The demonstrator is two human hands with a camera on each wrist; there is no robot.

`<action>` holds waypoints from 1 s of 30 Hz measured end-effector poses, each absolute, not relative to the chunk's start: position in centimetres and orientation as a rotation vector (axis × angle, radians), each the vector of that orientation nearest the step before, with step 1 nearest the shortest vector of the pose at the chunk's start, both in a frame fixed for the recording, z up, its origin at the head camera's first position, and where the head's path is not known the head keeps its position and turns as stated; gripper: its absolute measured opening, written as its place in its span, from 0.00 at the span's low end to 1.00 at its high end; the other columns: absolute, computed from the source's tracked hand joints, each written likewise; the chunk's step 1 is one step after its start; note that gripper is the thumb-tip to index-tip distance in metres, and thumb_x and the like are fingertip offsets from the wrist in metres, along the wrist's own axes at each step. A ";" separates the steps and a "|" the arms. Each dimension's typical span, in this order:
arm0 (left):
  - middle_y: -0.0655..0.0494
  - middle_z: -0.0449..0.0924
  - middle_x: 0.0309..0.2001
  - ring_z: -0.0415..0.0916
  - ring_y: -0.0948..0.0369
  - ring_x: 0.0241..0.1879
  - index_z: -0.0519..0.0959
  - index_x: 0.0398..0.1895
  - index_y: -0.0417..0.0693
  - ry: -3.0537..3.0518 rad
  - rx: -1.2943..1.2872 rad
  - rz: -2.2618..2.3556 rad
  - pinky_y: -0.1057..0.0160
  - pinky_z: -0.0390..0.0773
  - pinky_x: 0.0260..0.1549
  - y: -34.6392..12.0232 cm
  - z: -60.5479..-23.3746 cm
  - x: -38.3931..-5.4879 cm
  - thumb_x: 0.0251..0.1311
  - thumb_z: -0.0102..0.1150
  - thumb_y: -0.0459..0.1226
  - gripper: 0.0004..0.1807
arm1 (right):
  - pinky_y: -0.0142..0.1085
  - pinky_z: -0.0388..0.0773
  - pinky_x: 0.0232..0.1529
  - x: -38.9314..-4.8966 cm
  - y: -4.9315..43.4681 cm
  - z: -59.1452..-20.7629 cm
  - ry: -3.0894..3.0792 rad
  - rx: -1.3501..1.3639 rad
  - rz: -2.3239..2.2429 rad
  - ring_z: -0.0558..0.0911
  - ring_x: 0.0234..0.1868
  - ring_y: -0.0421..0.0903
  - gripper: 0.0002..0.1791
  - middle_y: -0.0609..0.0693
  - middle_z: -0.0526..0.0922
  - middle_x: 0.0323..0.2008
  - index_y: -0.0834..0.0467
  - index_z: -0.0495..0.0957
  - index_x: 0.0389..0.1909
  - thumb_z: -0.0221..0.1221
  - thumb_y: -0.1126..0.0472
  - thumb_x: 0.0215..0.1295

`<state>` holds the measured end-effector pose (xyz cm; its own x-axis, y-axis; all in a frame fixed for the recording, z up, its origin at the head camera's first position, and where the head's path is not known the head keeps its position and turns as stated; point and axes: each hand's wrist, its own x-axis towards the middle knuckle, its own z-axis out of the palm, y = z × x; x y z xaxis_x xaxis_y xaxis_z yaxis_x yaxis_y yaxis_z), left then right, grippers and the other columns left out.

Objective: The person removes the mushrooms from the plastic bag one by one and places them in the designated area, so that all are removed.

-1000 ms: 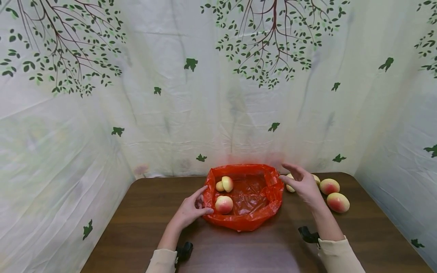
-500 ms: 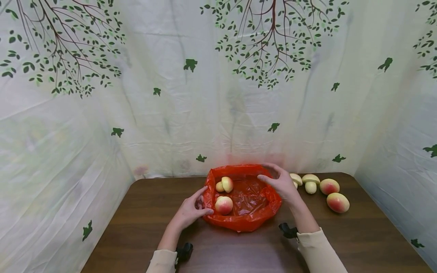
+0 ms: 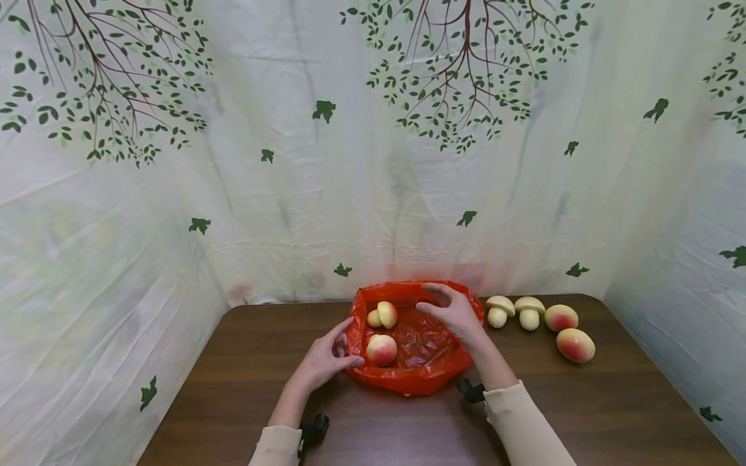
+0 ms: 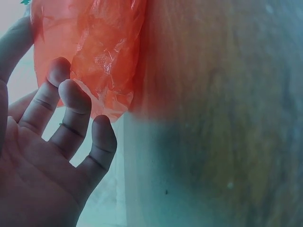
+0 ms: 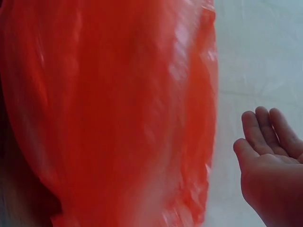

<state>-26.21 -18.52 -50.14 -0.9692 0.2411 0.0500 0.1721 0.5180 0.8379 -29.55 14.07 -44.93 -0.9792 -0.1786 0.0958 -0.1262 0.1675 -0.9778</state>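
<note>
An unrolled red plastic bag point(image 3: 428, 378) stands wide-mouthed on the table. Against its left side rests my left hand point(image 3: 323, 356), thumb and index finger spread along the rim; in the left wrist view the other fingers point(image 4: 75, 97) are loosely bent beside the plastic. My right hand point(image 3: 457, 317) hovers over the right part of the bag's mouth, holding nothing, its fingers extended in the right wrist view point(image 5: 274, 161). Inside the bag, on the left, lie a peach-like yellow and pink fruit point(image 3: 381, 350) and a yellowish mushroom-shaped piece point(image 3: 384, 314).
Right of the bag, two pale mushrooms point(image 3: 529, 313) stand side by side near the table's back edge. Two yellow and pink fruits point(image 3: 576, 345) lie farther right. A leaf-printed curtain point(image 3: 350, 194) hangs behind the brown wooden table point(image 3: 221, 401).
My right hand has moved left from beside the mushrooms to over the bag's mouth, bringing both mushrooms into full view. The left hand and the bag's contents stay where they were.
</note>
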 end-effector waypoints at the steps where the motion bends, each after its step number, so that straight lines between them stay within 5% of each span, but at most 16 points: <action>1: 0.51 0.74 0.39 0.70 0.58 0.37 0.66 0.81 0.51 2.674 0.363 1.464 0.66 0.74 0.31 -18.5 -50.1 -26.2 0.58 0.79 0.43 0.48 | 0.55 0.74 0.73 -29.7 13.7 -45.1 2.363 -0.308 -1.971 0.71 0.77 0.62 0.35 0.62 0.73 0.75 0.60 0.72 0.74 0.70 0.53 0.70; 30: 0.52 0.75 0.40 0.70 0.58 0.37 0.66 0.81 0.53 2.675 0.359 1.465 0.66 0.75 0.33 -18.7 -49.9 -26.1 0.58 0.79 0.45 0.48 | 0.51 0.82 0.64 -32.5 8.6 -49.9 2.354 -0.235 -1.869 0.82 0.60 0.56 0.28 0.60 0.82 0.66 0.59 0.79 0.68 0.71 0.57 0.68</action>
<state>-26.07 -18.72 -49.90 -0.9702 0.2369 0.0501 0.1698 0.5183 0.8381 -32.53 8.63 -49.86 -0.9799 -0.1994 -0.0022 -0.0431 0.2226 -0.9740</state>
